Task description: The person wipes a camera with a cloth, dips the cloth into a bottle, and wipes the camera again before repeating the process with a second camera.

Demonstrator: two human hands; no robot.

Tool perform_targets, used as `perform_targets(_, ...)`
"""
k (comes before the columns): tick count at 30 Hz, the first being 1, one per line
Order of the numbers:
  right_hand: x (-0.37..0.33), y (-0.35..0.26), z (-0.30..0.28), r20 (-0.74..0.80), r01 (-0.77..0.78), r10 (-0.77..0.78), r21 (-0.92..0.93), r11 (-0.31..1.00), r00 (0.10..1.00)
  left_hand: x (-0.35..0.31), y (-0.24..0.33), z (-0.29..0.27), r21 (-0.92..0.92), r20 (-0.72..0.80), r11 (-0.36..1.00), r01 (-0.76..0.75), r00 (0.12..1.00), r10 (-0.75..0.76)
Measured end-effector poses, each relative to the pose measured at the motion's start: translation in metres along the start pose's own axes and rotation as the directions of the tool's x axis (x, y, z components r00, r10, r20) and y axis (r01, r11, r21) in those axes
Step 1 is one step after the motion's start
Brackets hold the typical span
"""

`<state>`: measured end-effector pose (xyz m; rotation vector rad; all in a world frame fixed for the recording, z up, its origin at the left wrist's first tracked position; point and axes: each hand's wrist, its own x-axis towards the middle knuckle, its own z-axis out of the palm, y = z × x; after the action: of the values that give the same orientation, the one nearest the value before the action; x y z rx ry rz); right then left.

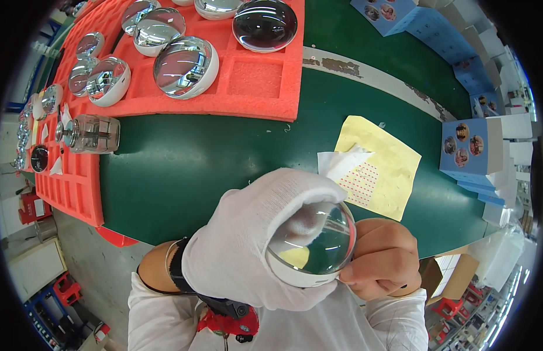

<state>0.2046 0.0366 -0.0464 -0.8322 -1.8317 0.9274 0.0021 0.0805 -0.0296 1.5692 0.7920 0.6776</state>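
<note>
My left hand [248, 240], in a white knitted glove, is wrapped round a round device [318, 251] with a shiny glass dome and a white base. The dome is tilted up and reflects the glove. My bare right hand [385, 257] is closed, its fingers curled and the thumb pressed at the white rim. Whatever its fingertips pinch, if anything, is hidden. Beyond the device lies a yellow sheet [394, 167] carrying a patch of small red-marked labels [360, 184]. A curled white backing paper [343, 162] rests over part of that sheet.
A red foam tray [257, 108] at the upper left holds several mirrored domes [186, 65] and a dark one [264, 26]. A glass bottle [96, 134] stands by another red tray [78, 196]. Blue printed boxes [467, 149] line the right of the green table [160, 175].
</note>
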Motion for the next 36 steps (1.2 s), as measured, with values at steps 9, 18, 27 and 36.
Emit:
perform_targets(9, -0.002, 0.008, 0.010, -0.134, 0.151, -0.140, 0.081, 0.985, 0.981, -0.004, 0.004, 0.000, -0.132, 0.011, 0.987, 0.093, 0.996, -0.092)
perform_targets(18, 0.002, -0.003, 0.003, -0.050, 0.161, -0.160, 0.010, 0.987, 0.986, -0.005, 0.010, 0.004, -0.088, -0.019, 0.995, 0.051, 0.998, -0.053)
perform_targets(27, 0.001, 0.000, 0.011, -0.067, 0.188, -0.188, -0.003, 0.982, 0.980, -0.003, 0.006, 0.007, 0.014, -0.189, 0.991, -0.134, 0.973, 0.134)
perform_targets(36, -0.003, 0.000, 0.018, -0.214, 0.182, -0.162, 0.079, 0.980, 0.963, -0.004, 0.004, 0.003, -0.010, -0.169, 0.987, -0.162, 0.973, 0.158)
